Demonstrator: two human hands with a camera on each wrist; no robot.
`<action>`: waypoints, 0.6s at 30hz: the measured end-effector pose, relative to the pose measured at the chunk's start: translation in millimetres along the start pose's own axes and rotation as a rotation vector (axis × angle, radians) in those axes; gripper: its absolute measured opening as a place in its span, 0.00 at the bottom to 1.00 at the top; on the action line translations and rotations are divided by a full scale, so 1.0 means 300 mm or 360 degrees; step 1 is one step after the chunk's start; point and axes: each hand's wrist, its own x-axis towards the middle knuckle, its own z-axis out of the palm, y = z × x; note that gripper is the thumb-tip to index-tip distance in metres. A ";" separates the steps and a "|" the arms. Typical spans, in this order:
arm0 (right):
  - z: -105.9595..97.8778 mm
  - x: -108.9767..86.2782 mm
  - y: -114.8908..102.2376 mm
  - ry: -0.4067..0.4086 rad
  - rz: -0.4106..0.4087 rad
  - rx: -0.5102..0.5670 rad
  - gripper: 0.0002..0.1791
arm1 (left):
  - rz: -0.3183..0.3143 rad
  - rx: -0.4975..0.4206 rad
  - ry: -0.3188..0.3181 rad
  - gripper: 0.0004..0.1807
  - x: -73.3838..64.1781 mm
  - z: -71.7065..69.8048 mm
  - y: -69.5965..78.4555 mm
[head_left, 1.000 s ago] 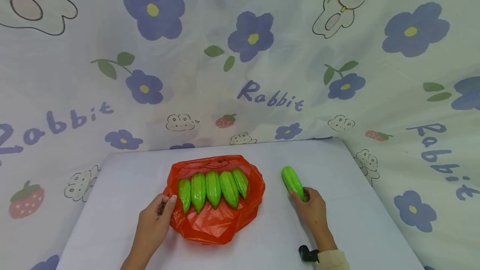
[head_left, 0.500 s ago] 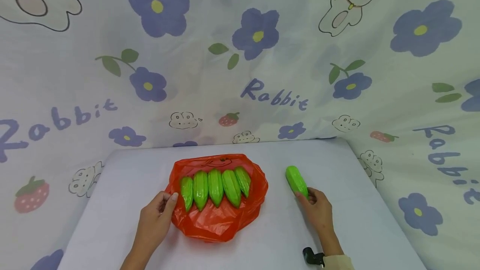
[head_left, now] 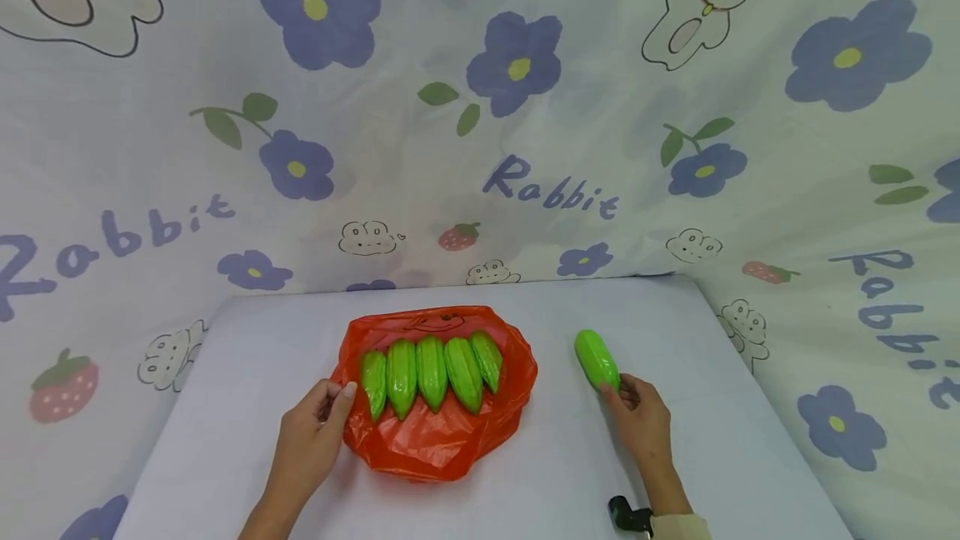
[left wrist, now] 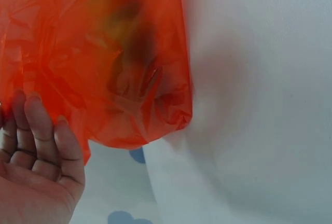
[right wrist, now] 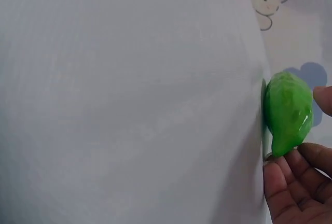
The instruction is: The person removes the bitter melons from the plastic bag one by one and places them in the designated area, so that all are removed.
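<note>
An orange-red plastic bag [head_left: 420, 448] lies wide open on the white table, several glossy green bitter melons [head_left: 431, 373] side by side in its mouth. My left hand [head_left: 311, 432] pinches the bag's left edge between thumb and fingers; in the left wrist view its other fingers are bent loosely by the thin plastic. To the right of the bag, a single bitter melon [head_left: 596, 359] rests on the table, far end angled left. My right hand [head_left: 639, 415] is at its near, pointed end. In the right wrist view the thumb [right wrist: 322, 99] stands at the melon's side and the fingers are loosely bent by its tip.
A small black object [head_left: 628, 515] sits at my right sleeve [head_left: 678, 527]. The white table [head_left: 285, 332] ends at the back against a printed curtain [head_left: 420, 132], which also hangs along both sides. Table surface lies between the bag and the single melon.
My right hand has drawn back a little along the single melon, its thumb now nearer the tip. That melon and the bag stay in place; the head view has shifted slightly.
</note>
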 end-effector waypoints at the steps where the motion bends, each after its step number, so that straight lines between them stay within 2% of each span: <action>1: -0.001 -0.001 -0.001 0.0004 -0.0008 0.0003 0.29 | 0.0005 -0.0001 0.0004 0.21 -0.001 0.000 -0.001; 11: -0.032 -0.014 -0.031 0.0162 -0.0065 0.0050 0.25 | 0.0017 -0.0015 0.0004 0.21 -0.001 -0.005 0.001; 18: -0.075 -0.037 -0.091 0.0173 -0.0116 0.0075 0.28 | 0.0035 -0.0028 0.0026 0.19 -0.005 -0.008 0.002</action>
